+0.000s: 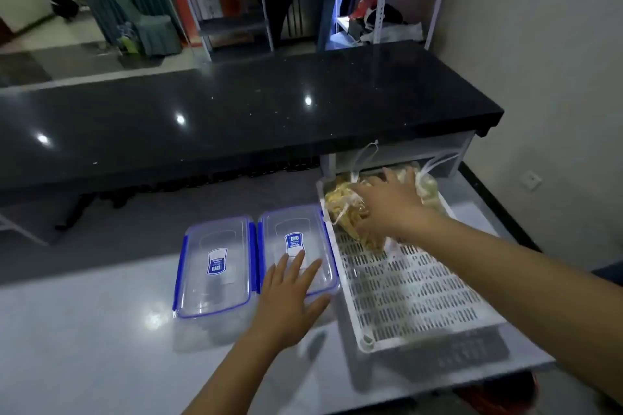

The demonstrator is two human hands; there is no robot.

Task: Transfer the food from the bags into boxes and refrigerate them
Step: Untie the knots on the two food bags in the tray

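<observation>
bagged noodles (347,212) in slotted tray (404,286), lidded boxes (296,246)

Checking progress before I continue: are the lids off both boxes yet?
No, both boxes have their blue-clipped lids on, left hand over one.

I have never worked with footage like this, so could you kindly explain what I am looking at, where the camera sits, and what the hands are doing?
There is no machine here: a person works with bare hands, and the single picture comes from a camera worn on their head, looking forward and down. On the pale counter stand two clear boxes with blue clip lids, the left box and the right box, both closed. Beside them is a white slotted tray holding clear bags of yellowish food. The left hand lies flat on the right box's lid. The right hand reaches onto a bag; whether it grips yet is unclear.
</observation>
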